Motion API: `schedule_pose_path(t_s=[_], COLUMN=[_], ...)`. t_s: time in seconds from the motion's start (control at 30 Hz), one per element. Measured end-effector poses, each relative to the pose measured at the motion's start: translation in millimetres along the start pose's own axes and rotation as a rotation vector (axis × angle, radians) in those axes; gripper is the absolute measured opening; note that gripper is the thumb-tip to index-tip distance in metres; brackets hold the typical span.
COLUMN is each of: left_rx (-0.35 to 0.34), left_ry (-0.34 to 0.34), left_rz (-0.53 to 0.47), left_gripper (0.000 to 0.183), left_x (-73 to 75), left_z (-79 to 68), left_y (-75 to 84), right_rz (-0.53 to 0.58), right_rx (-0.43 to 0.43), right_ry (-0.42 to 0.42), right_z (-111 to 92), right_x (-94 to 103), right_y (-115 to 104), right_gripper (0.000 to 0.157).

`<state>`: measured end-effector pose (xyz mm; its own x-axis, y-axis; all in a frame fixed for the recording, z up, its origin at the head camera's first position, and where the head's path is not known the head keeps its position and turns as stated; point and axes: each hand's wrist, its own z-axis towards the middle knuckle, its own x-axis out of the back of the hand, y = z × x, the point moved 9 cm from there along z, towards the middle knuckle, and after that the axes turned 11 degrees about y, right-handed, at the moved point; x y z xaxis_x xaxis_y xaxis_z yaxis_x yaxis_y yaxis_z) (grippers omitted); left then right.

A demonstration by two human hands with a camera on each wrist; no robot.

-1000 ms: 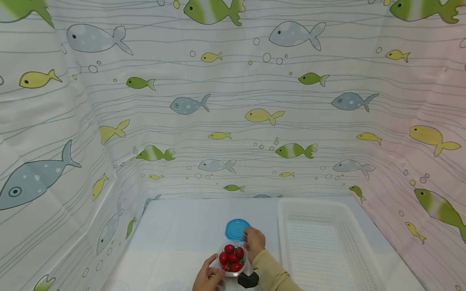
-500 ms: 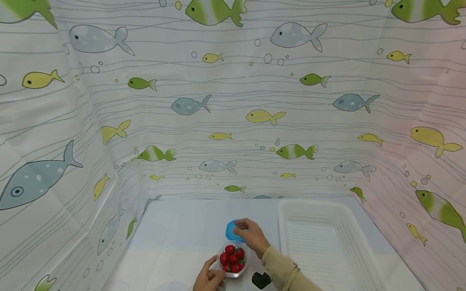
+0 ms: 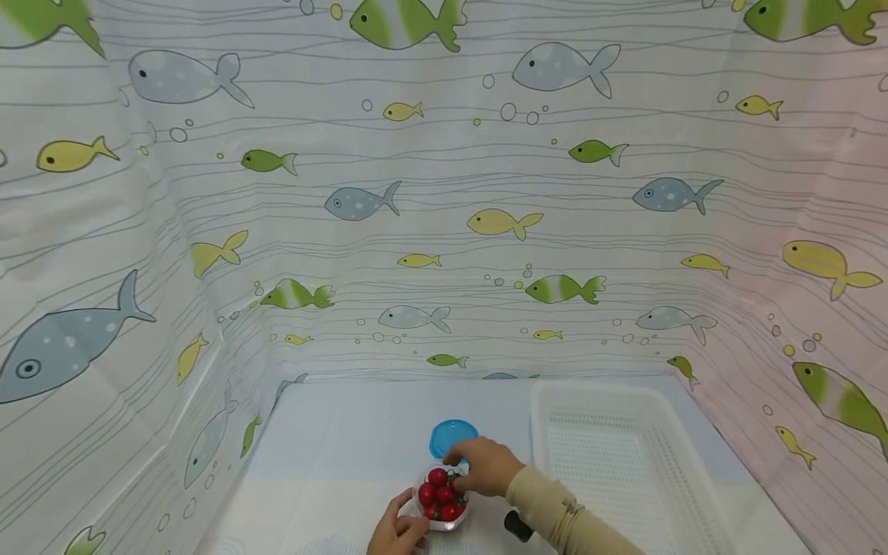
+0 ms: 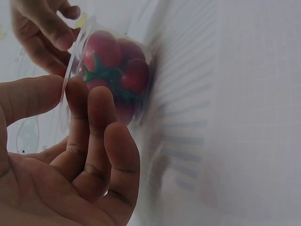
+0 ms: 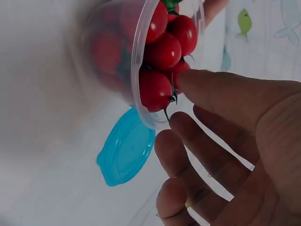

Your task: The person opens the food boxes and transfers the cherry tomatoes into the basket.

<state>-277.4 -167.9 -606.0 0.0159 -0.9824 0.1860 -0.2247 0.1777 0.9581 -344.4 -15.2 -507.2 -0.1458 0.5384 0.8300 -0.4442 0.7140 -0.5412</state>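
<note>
While the fish-print sheet [image 3: 444, 185] fills the whole background, the action's all on the pale table [image 3: 340, 439] at the near side. Big white basket [image 3: 543, 462] sits on the right, long axis running near to far. Left of it, near the middle of the table's near edge, is the clear tub [image 3: 442, 526], upright with its mouth facing up; it's roundish, so no real long axis to call.

Compared with half a second ago, the right hand [image 3: 492, 465] has come back nearer from over the lid and is now above the tub's far right edge. Its fingers are loosely bent with a decent gap to the thumb; the thumb tip's right at a tomato, but I can't tell if it's touching. Left hand [image 3: 397, 534] hasn't budged, thumb and fingertip pinching the tub's rim from the left.

Blue lid [image 3: 449, 436] lies just beyond the tub, way less covered now. Smallest stuff: red tomatoes [image 3: 444, 494] piled in the tub, green stems poking various ways.
</note>
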Motion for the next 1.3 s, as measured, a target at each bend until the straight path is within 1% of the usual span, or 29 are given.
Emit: schedule_pose_path(t_s=[0.23,0.37,0.5,0.7,0.77,0.97,1.1,1.3], left_rx=[-0.014,-0.01,-0.014,-0.005,-0.003,-0.012,-0.011,0.007], left_ry=[0.008,0.009,0.012,0.014,0.019,0.012,0.016,0.002], left_rz=[0.009,0.007,0.009,0.017,0.021,0.01,0.007,-0.004], left_gripper=[0.08,0.08,0.079,0.077,0.077,0.078,0.078,0.079], left_x=[-0.1,0.2,0.8,-0.4,-0.5,-2.9,-3.4,-7.0], left_z=[0.9,0.5,0.3,0.3,0.6,0.6,1.2,1.0], left_y=[-0.9,-0.6,0.5,0.0,-0.1,1.9,2.1,1.3], right_rz=[-0.159,-0.238,-0.287,-0.365,-0.384,-0.434,-0.467,-0.454], right_rx=[0.129,0.16,0.195,0.233,0.247,0.279,0.294,0.284], right_ry=[0.033,0.05,0.077,0.098,0.102,0.1,0.107,0.095], right_z=[-1.9,-2.8,-1.6,-0.2,-0.4,-2.9,-3.5,-2.0], right_x=[0.3,-2.7,-6.4,-9.9,-10.5,-14.0,-15.6,-14.4], right_y=[-14.3,-15.7,-15.9,-16.3,-17.8,-22.1,-24.3,-22.7], right_gripper=[0.027,0.028,0.028,0.022,0.022,0.032,0.034,0.033])
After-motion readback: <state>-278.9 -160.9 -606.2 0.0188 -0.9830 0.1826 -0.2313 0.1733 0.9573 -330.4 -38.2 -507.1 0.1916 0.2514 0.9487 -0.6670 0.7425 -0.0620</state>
